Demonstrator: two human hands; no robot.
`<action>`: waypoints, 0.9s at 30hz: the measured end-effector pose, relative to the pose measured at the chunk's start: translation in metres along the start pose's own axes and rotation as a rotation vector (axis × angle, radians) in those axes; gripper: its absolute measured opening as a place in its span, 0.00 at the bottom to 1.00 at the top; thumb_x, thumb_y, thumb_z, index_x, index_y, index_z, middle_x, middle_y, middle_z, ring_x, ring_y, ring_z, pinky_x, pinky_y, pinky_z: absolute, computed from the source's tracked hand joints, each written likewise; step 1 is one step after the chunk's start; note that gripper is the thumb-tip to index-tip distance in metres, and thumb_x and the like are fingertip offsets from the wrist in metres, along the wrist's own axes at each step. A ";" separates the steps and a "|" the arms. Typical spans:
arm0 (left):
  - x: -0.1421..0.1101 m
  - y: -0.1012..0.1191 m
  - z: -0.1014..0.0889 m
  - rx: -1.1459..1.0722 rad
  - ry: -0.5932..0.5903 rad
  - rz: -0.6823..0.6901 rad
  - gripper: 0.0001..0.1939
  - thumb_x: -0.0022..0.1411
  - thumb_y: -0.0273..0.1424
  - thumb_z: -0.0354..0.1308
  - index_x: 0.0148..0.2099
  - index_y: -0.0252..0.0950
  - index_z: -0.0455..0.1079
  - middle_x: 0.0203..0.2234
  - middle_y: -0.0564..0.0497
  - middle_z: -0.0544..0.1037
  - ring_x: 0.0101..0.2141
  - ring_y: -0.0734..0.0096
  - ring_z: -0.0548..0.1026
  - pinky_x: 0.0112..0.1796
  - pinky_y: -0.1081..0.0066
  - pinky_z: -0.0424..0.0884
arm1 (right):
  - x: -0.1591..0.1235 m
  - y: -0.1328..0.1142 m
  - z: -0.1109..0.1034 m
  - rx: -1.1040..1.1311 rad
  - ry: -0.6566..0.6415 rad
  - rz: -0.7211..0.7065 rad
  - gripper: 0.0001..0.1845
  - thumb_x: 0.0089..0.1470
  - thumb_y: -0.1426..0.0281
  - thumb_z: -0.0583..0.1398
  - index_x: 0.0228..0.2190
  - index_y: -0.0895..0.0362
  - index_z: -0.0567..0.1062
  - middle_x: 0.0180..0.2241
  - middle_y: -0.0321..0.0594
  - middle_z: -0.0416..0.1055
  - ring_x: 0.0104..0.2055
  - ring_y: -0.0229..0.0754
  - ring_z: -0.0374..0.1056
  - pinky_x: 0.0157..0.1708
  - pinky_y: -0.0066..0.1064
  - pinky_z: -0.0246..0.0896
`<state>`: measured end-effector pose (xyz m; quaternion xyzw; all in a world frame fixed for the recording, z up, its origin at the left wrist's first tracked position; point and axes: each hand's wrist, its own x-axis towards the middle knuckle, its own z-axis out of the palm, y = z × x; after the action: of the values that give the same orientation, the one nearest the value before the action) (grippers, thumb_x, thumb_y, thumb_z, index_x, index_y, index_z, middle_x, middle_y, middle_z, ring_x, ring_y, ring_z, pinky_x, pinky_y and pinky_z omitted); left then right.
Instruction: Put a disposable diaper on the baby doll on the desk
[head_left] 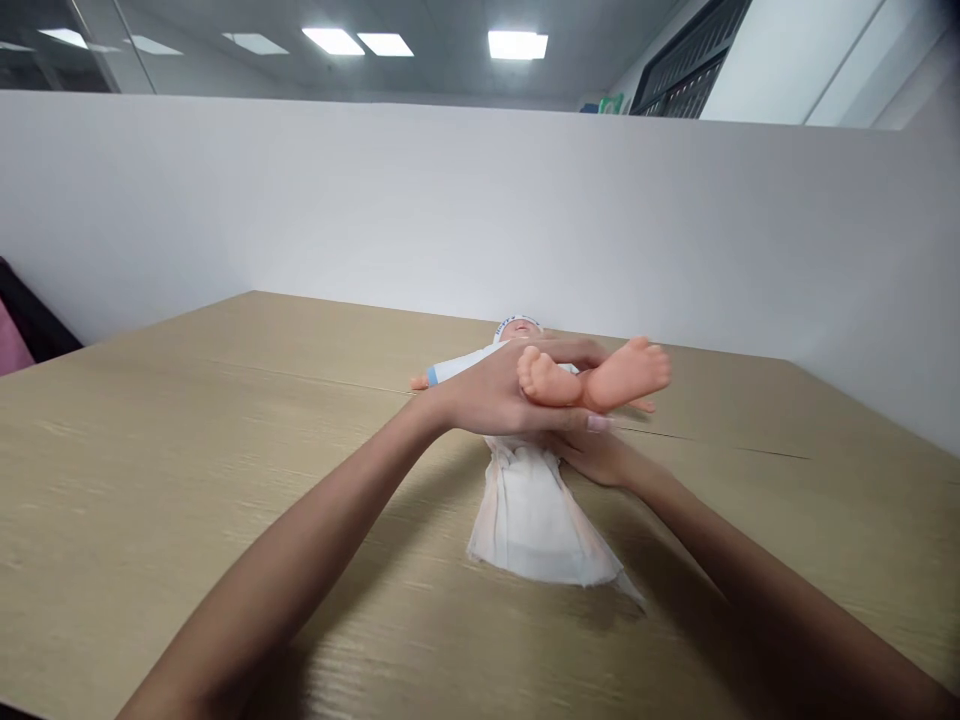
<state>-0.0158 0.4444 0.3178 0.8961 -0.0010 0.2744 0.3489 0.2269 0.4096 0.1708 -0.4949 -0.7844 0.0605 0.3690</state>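
The doll (630, 376) lies on the table (187, 430), ankles clasped in the curled left hand (489, 395); the right hand (598, 458) is by the diaper (529, 515), fingers hidden, so I can't tell its hold. Wood stretches wide either side, back to the white wall (450, 200).

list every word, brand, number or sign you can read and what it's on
Nothing is legible.
Cap on the doll: dark marks like lettering, too small and blurred to read.
Diaper: no text visible.
Green object above the wall: too small to read.
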 end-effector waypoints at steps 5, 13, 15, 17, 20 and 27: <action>-0.013 -0.004 0.016 0.017 -0.049 -0.036 0.18 0.64 0.41 0.70 0.53 0.41 0.78 0.47 0.47 0.83 0.51 0.56 0.78 0.53 0.57 0.72 | -0.043 -0.026 -0.025 -0.106 0.116 0.184 0.26 0.68 0.51 0.61 0.60 0.51 0.73 0.59 0.51 0.76 0.61 0.65 0.71 0.57 0.60 0.70; -0.039 -0.001 0.037 0.100 -0.016 0.021 0.20 0.66 0.40 0.69 0.58 0.45 0.74 0.55 0.47 0.81 0.58 0.54 0.75 0.64 0.51 0.65 | -0.051 -0.092 -0.029 0.076 0.209 0.051 0.17 0.61 0.67 0.65 0.51 0.51 0.76 0.50 0.43 0.79 0.52 0.54 0.76 0.54 0.46 0.74; -0.056 -0.001 0.034 0.123 -0.039 -0.014 0.22 0.66 0.39 0.68 0.60 0.45 0.73 0.58 0.46 0.79 0.60 0.52 0.73 0.64 0.50 0.65 | -0.059 -0.085 -0.036 0.039 0.115 -0.003 0.24 0.61 0.71 0.62 0.59 0.50 0.74 0.57 0.45 0.77 0.57 0.56 0.75 0.58 0.48 0.73; -0.076 -0.006 0.028 0.137 -0.078 -0.043 0.21 0.66 0.35 0.65 0.60 0.45 0.73 0.57 0.45 0.79 0.59 0.51 0.75 0.64 0.50 0.66 | -0.073 -0.069 -0.043 -0.034 0.012 -0.073 0.29 0.62 0.73 0.59 0.63 0.47 0.73 0.62 0.44 0.74 0.63 0.57 0.72 0.63 0.50 0.70; -0.106 -0.022 0.023 0.145 -0.124 -0.064 0.18 0.67 0.31 0.63 0.58 0.43 0.75 0.55 0.43 0.80 0.57 0.51 0.77 0.63 0.48 0.68 | -0.096 -0.042 -0.044 -0.156 -0.056 -0.197 0.28 0.65 0.73 0.55 0.61 0.43 0.76 0.62 0.43 0.73 0.67 0.55 0.68 0.65 0.50 0.68; -0.140 -0.051 0.030 0.201 -0.214 -0.040 0.30 0.67 0.29 0.64 0.70 0.44 0.67 0.64 0.41 0.77 0.68 0.48 0.69 0.68 0.42 0.65 | -0.114 -0.018 -0.033 -0.336 -0.136 -0.332 0.24 0.70 0.73 0.54 0.60 0.45 0.77 0.66 0.46 0.70 0.70 0.52 0.65 0.64 0.48 0.68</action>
<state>-0.1102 0.4371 0.1989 0.9505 0.0069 0.1690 0.2606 0.2622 0.2975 0.1439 -0.4085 -0.8770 -0.0989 0.2328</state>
